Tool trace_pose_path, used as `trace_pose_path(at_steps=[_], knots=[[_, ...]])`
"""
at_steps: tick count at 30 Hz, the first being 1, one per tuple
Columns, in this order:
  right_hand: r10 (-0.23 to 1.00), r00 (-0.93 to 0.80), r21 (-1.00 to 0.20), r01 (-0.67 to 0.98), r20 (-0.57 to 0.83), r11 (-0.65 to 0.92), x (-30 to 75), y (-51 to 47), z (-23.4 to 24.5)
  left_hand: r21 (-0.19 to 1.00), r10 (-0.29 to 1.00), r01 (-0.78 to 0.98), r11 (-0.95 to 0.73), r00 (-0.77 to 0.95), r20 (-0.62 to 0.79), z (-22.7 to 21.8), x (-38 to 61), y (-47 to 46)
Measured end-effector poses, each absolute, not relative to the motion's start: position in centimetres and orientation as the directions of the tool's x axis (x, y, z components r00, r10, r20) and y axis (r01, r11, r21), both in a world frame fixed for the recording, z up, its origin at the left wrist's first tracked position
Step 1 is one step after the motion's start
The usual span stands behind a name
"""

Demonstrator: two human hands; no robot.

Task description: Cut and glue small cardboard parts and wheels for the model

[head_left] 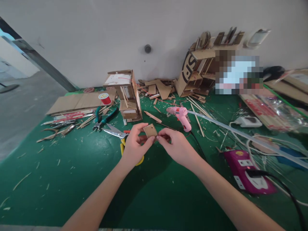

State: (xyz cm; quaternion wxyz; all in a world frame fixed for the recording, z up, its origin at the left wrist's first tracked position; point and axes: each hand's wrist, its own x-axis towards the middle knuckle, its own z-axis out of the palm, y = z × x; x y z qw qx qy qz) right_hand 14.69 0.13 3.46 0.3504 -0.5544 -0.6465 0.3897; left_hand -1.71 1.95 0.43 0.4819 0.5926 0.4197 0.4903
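Cardboard piece (150, 131), head view: seemed liable to bend or slip, gripped by fingertips only; glue gun (182, 117), just beyond right hand (176, 145), might burn if hot and brushed. Piece sat between both hands, left hand (134, 143) pinching its left side, right pinching its lower-right corner.

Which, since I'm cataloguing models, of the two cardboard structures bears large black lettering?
The right cardboard structure: its side bears the lettering; the left structure shows none.
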Motion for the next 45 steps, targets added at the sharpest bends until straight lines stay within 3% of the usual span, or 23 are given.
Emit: trace_pose_path(at_steps=[5,7,10,12,15,20,23,29,33,39,45], knots=[[0.973,-0.195,-0.919,0.393,-0.123,-0.038,15.0,-0.2,3.7,0.981,0.976,0.064,-0.185,0.132,0.175,0.6,-1.7,2.0],[0.976,-0.176,-0.850,0.527,-0.130,-0.019,15.7,-0.4,4.1,0.980,0.980,0.087,-0.181,0.095,0.173,0.8,-1.8,2.1],[0.996,-0.039,-0.494,0.870,-0.080,-0.006,17.1,-0.4,4.5,0.971,0.984,0.161,-0.178,0.036,0.174,1.1,-1.9,2.3],[0.995,0.081,-0.248,0.964,-0.052,-0.092,18.2,-0.1,4.6,0.965,0.989,0.218,-0.146,-0.003,0.150,1.2,-2.0,2.4],[0.982,0.187,-0.132,0.974,0.009,-0.184,19.7,0.7,4.5,0.963,0.994,0.254,-0.094,-0.036,0.107,1.3,-2.2,2.5],[0.952,0.289,-0.154,0.950,0.103,-0.272,21.1,2.3,4.2,0.963,0.994,0.253,-0.090,-0.037,0.102,1.2,-2.3,2.7],[0.952,0.243,-0.197,0.958,0.187,-0.206,21.4,3.6,3.2,0.958,0.993,0.269,-0.100,-0.037,0.115,1.2,-2.3,2.7],[0.941,0.101,-0.524,0.847,0.322,0.089,20.7,4.1,1.5,0.948,0.990,0.297,-0.117,-0.037,0.134,0.9,-2.7,2.9],[0.959,0.014,-0.705,0.681,0.283,0.198,19.7,1.3,1.4,0.923,0.979,0.350,-0.161,-0.064,0.195,0.6,-3.0,3.1],[0.873,-0.126,-0.553,0.729,0.472,0.404,19.3,-1.5,0.2,0.934,0.983,0.335,-0.124,-0.085,0.161,0.7,-3.0,3.0],[0.892,-0.160,-0.547,0.740,0.423,0.392,19.0,-1.7,-0.1,0.898,0.977,0.410,-0.160,-0.062,0.202,0.5,-3.2,2.9]])
